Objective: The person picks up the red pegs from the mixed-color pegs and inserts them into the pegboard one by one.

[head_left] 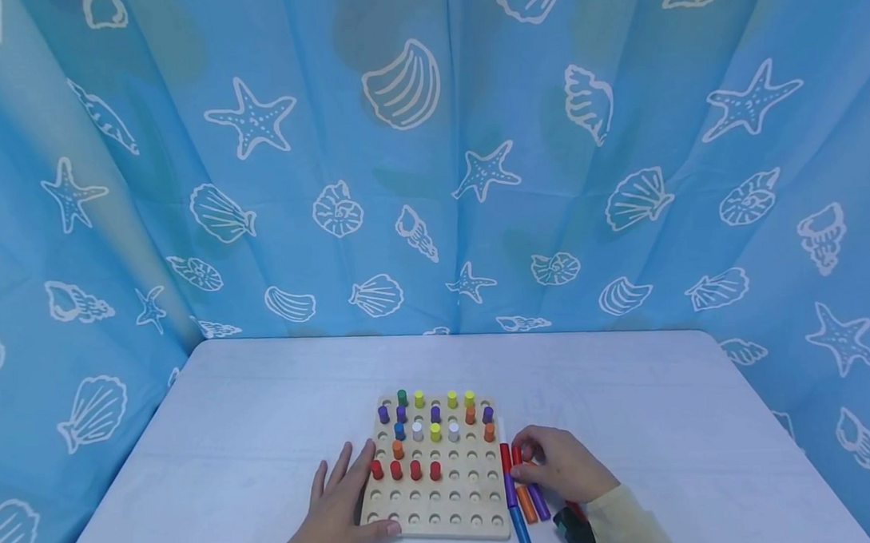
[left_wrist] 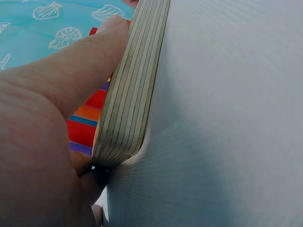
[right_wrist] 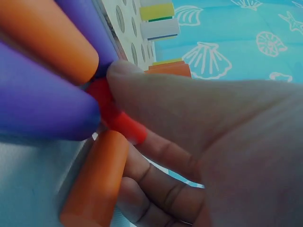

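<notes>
A wooden pegboard (head_left: 465, 502) with rows of round holes lies on the table, several coloured pegs upright in it. At its near left corner rests my left hand (head_left: 335, 507), fingers spread along the left side. The left thumb (left_wrist: 102, 45) lies over the near edge. To the right of the board, my right hand (head_left: 567, 463) pinches a red peg (right_wrist: 128, 126) between thumb and fingers, low among loose pegs. Close around it lie an orange peg (right_wrist: 97, 179), another orange peg (right_wrist: 52, 40) and a purple peg (right_wrist: 42, 97).
Along the board's right side lie more loose pegs, among them a blue peg (head_left: 519, 527) and a red peg (head_left: 505, 457). Four-cornered and white-covered, the table (head_left: 267, 421) extends to a blue shell-print curtain (head_left: 417, 184) behind. A dark wrist device (head_left: 575, 529) sits at the right sleeve.
</notes>
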Motion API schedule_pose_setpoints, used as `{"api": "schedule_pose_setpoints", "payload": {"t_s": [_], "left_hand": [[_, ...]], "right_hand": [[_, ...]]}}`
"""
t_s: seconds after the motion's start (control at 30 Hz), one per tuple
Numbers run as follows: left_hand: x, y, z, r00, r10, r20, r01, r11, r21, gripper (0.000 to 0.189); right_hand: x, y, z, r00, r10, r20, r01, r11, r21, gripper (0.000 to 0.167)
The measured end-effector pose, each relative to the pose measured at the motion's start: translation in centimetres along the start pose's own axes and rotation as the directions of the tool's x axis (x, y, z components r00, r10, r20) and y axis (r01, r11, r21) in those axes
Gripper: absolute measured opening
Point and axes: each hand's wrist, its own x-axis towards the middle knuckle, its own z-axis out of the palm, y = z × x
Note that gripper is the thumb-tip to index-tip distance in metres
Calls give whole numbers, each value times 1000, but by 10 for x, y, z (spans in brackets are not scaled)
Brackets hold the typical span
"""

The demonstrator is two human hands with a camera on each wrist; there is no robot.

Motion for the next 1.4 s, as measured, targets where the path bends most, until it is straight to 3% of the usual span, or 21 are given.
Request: {"api": "schedule_pose_setpoints", "payload": {"t_s": [0.47,0.8,1.4], "left_hand": [[0,-2,2,1000,25,-15,-25,1000,16,122],[0,-3,2,1000,15,-11,-14,1000,13,123],[-2,1,-2,1000,-1,10,1,1000,-13,122]], "right_hand": [[2,1,3,999,-15,-45,16,1000,20,24],[0,-6,1,998,15,-66,-10,996,86,23],[-2,-11,-2,992,-14,-128,29,992,122,20]]}}
